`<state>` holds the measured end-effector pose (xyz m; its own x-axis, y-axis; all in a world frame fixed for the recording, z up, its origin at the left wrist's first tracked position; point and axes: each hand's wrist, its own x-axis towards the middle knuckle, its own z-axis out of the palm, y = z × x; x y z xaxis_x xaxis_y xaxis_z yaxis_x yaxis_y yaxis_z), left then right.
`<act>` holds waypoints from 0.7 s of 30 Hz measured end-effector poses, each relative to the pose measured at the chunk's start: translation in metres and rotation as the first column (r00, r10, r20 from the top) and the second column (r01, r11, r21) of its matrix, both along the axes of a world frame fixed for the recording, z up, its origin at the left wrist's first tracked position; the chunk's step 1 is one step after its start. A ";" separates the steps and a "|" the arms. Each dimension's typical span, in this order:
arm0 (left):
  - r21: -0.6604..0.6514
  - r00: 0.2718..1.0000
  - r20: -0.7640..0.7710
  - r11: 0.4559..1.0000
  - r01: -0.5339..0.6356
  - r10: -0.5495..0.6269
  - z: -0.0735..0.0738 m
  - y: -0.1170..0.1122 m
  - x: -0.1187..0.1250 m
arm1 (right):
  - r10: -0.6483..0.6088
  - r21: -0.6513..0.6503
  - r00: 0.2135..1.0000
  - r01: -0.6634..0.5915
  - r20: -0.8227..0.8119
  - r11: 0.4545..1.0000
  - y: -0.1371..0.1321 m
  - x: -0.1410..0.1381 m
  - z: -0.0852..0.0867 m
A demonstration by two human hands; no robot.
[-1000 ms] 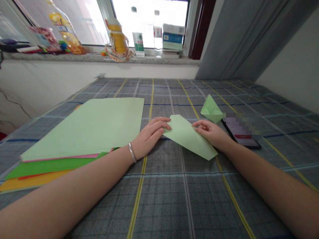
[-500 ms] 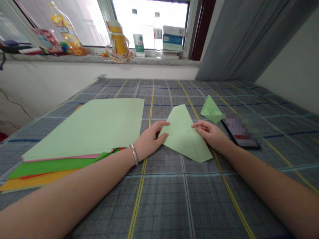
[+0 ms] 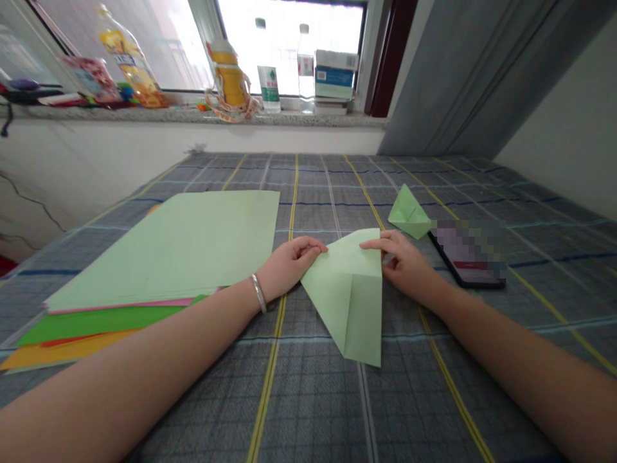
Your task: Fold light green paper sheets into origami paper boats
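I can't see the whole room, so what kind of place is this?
Probably a bedroom in someone's home: a plaid blanket seems to cover a bed, a grey curtain hangs by the window, and a plastic bottle stands on the windowsill.

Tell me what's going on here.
A person is holding a folded sheet of pale green paper on a plaid cloth, with the left hand at its left side and the right hand at its upper right edge. A stack of coloured paper lies to the left. To the right are a small folded green paper piece and a phone.
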<state>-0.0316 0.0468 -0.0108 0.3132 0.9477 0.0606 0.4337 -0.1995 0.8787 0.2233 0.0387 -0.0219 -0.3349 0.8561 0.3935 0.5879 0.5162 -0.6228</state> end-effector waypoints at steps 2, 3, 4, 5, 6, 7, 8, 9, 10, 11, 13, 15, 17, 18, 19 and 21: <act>-0.015 0.999 0.030 1.000 0.022 -0.021 0.000 0.000 0.001 | -0.020 0.136 0.997 0.010 0.073 0.991 0.000 -0.001 0.000; -0.026 0.998 0.050 0.999 0.026 -0.024 0.000 -0.001 0.002 | -0.037 0.204 0.994 0.015 0.105 0.979 0.000 -0.001 0.001; -0.038 0.997 0.068 0.999 0.026 -0.024 0.000 -0.001 0.002 | -0.057 0.269 0.989 0.019 0.134 0.963 0.000 0.000 0.002; -0.047 0.996 0.085 0.999 0.024 -0.020 0.000 -0.001 0.002 | -0.076 0.324 0.984 0.020 0.163 0.946 0.000 0.000 0.003; -0.053 0.994 0.106 0.998 0.017 -0.012 0.001 -0.002 0.002 | -0.095 0.364 0.976 0.018 0.194 0.931 -0.001 0.001 0.004; -0.055 0.991 0.131 0.998 0.012 -0.005 0.002 -0.002 0.002 | -0.113 0.392 0.967 0.015 0.229 0.920 -0.002 0.001 0.005; -0.052 0.987 0.160 0.999 0.008 0.001 0.003 -0.002 0.001 | -0.135 0.414 0.955 0.014 0.264 0.910 -0.003 0.002 0.007; -0.044 0.981 0.193 0.999 0.004 0.004 0.004 -0.002 0.000 | -0.162 0.439 0.941 0.016 0.298 0.898 -0.004 0.003 0.008; -0.038 0.974 0.225 0.999 0.006 0.003 0.004 -0.002 -0.001 | -0.193 0.469 0.924 0.016 0.331 0.883 -0.005 0.003 0.010; -0.033 0.968 0.250 0.999 0.011 -0.003 0.004 -0.001 -0.002 | -0.224 0.504 0.904 0.011 0.365 0.863 -0.007 0.003 0.012; -0.046 0.961 0.276 0.998 0.047 -0.032 0.002 0.000 -0.005 | -0.285 0.579 0.859 -0.016 0.426 0.815 -0.011 0.002 0.015; -0.079 0.952 0.295 0.991 0.112 -0.084 -0.002 0.001 -0.006 | -0.327 0.626 0.813 -0.059 0.482 0.778 -0.014 0.000 0.017; -0.101 0.944 0.302 0.980 0.171 -0.133 -0.005 0.001 -0.006 | -0.349 0.633 0.770 -0.092 0.535 0.769 -0.016 -0.003 0.018; -0.097 0.946 0.289 0.979 0.178 -0.144 -0.006 0.001 -0.005 | -0.350 0.625 0.752 -0.103 0.558 0.774 -0.017 -0.004 0.018; -0.084 0.954 0.264 0.981 0.173 -0.145 -0.006 0.001 -0.005 | -0.346 0.613 0.739 -0.112 0.577 0.782 -0.017 -0.005 0.017; -0.060 0.969 0.209 0.987 0.147 -0.131 -0.006 0.000 -0.004 | -0.327 0.583 0.730 -0.118 0.600 0.804 -0.017 -0.006 0.016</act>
<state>-0.0355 0.0468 -0.0165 0.4307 0.9000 0.0676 0.2166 -0.1758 0.9603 0.2178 0.0217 -0.0057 -0.6106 0.6028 0.5136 0.7873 0.5318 0.3119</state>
